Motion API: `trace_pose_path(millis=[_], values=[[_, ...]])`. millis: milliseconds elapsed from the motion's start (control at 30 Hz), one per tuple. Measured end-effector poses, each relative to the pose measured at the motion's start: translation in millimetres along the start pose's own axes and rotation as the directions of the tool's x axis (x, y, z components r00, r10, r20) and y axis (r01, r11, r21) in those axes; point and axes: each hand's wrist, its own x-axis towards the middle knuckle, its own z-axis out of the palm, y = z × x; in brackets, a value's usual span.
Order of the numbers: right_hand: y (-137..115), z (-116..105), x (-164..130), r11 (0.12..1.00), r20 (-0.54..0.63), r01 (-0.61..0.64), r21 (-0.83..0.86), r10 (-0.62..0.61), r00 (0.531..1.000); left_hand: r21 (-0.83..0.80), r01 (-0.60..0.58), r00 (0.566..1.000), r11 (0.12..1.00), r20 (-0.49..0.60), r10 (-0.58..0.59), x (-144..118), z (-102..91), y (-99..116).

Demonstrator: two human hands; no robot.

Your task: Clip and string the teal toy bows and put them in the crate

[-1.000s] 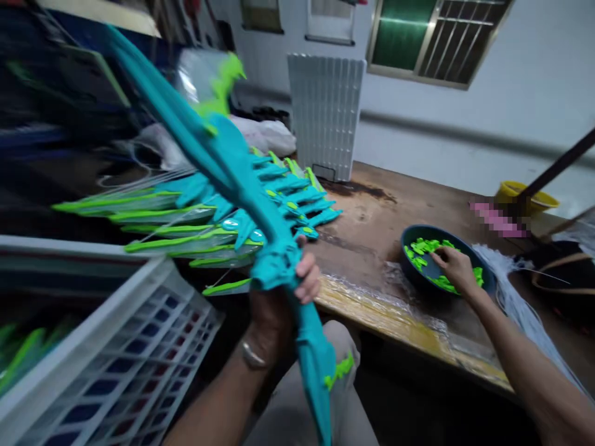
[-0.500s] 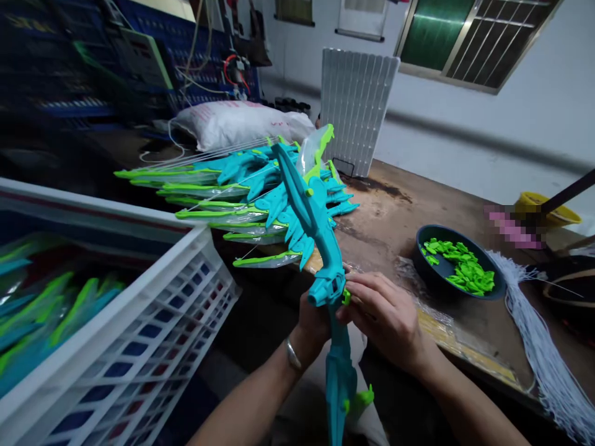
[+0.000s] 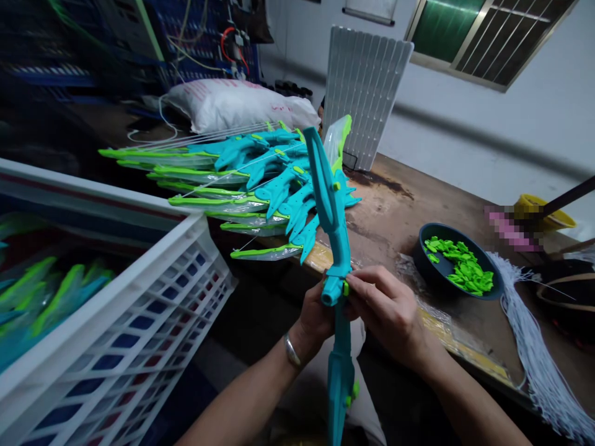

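My left hand grips the middle of a long teal plastic toy bow that stands nearly upright in front of me. My right hand pinches a small green plastic piece against the bow's centre grip. Another green piece sits higher on the bow, and one lower near its bottom end. A dark round bowl holding several green pieces rests on the wooden table to the right.
A pile of teal and green bows lies on the worn wooden table. A white plastic crate stands at the left. A bundle of white strings, a white slatted bin, a white sack and a yellow container are around.
My right hand left the bowl and came to the bow's centre with a green piece. The bow swung from a leftward tilt to nearly upright.
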Motion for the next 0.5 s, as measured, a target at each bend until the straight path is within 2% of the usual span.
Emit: trace_pose_path(millis=[333, 433, 500], values=[[0.8, -5.3, 0.7, 0.999, 0.066, 0.040, -0.030, -0.038, 0.997, -0.058, 0.070, 0.997, 0.996, 0.013, -0.070, -2.1, -0.2, 2.4], [3.8, -11.4, 5.4, 0.988, 0.151, 0.128, -0.085, -0.114, 0.982, -0.037, 0.061, 0.998, 0.997, 0.009, -0.061, -1.7, -2.4, 1.5], [6.2, -19.7, 13.9, 0.973, 0.244, 0.206, -0.100, -0.177, 0.953, -0.010, 0.054, 0.999, 0.999, 0.009, -0.053, -1.9, -2.6, 1.0]])
